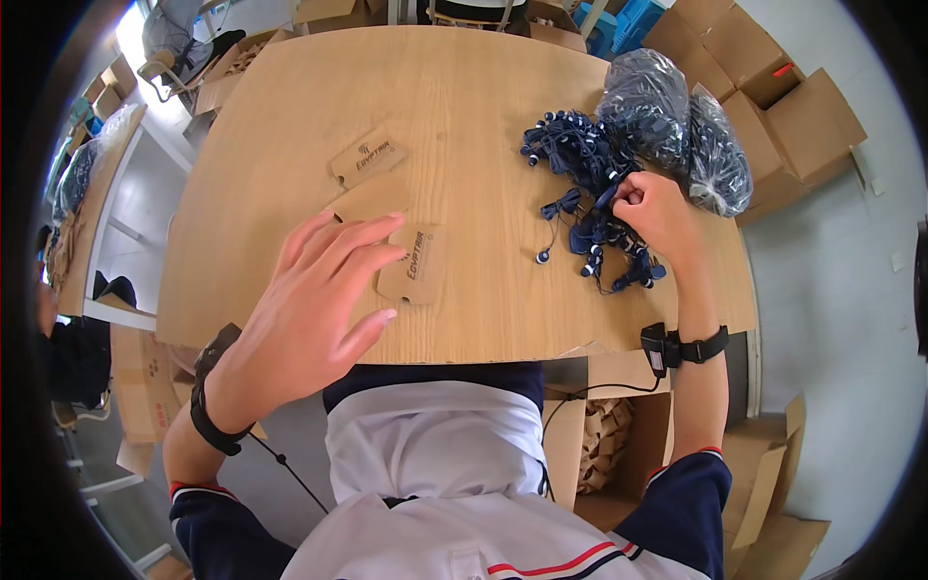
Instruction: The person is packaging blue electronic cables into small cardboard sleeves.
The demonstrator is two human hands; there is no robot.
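Here, the left hand [324, 300], fingers spread apart, hangs over the wood-grained table [483, 324], partly hiding a flat, brown cardboard packet [420, 275] (another lies beyond). The right hand [650, 205] curls into a tangled heap of dark-blue corded earphones [575, 153]; whether its fingertips clamp one cannot be told.
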